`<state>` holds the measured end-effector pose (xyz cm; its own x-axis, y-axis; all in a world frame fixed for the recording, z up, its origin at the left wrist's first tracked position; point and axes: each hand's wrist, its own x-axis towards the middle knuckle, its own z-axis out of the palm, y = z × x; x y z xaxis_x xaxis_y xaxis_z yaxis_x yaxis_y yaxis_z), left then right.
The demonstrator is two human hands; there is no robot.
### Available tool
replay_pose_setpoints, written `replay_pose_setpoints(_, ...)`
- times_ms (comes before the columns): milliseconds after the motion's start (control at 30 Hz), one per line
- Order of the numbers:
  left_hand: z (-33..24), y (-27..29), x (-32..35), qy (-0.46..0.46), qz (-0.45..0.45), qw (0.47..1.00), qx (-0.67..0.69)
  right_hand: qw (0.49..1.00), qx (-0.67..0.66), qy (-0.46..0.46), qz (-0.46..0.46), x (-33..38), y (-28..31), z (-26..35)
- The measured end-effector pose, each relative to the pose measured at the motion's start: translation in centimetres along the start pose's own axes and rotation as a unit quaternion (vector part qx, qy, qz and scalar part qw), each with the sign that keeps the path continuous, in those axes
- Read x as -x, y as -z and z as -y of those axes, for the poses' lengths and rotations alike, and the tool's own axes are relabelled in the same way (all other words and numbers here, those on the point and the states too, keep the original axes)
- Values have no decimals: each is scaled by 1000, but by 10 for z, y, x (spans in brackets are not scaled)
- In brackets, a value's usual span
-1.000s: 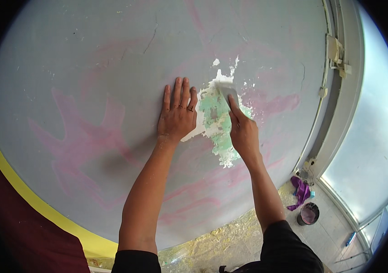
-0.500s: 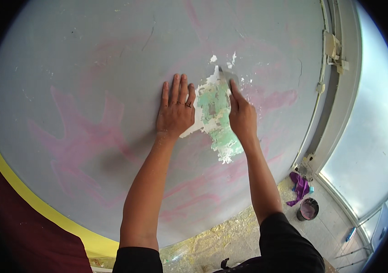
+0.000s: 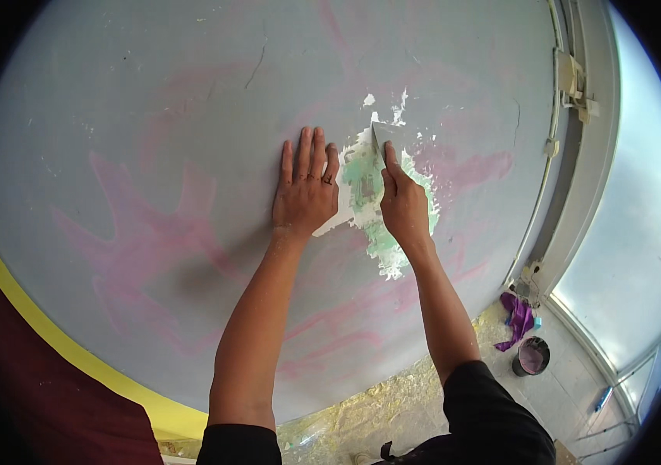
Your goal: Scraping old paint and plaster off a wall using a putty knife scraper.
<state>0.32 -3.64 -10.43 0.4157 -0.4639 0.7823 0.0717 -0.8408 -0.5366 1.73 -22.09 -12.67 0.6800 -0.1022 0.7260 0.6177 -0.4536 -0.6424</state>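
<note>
My left hand (image 3: 305,186) lies flat on the grey wall (image 3: 191,101), fingers spread and pointing up, just left of a scraped patch (image 3: 363,177). White and pale green layers show in that patch, with ragged edges and white flecks above it. In my right hand (image 3: 405,203) is a putty knife (image 3: 381,136), its handle mostly hidden by my fingers. The blade rests against the upper part of the patch, with my index finger stretched along it. Faded pink marks (image 3: 152,213) cover parts of the wall.
Pipes and a junction box (image 3: 570,74) run up the wall's right side, next to a bright window (image 3: 632,194). Below stand a black bucket (image 3: 532,356) and a purple cloth (image 3: 518,319). Debris litters the floor (image 3: 392,399). A dark red surface with a yellow border (image 3: 59,349) is lower left.
My right hand and the putty knife have moved slightly left and down across the patch, uncovering its right part. My left hand keeps its place on the wall.
</note>
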Motion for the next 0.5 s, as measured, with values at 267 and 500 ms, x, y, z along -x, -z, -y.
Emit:
replay_pose_setpoints(267, 3, -2, -3, 8, -10, 1000, 15, 994, -53, -77, 56, 77, 18, -71)
replay_pose_setpoints(500, 2, 0, -4, 7, -19, 1000, 22, 936, -152, -297, 113, 176, 41, -102)
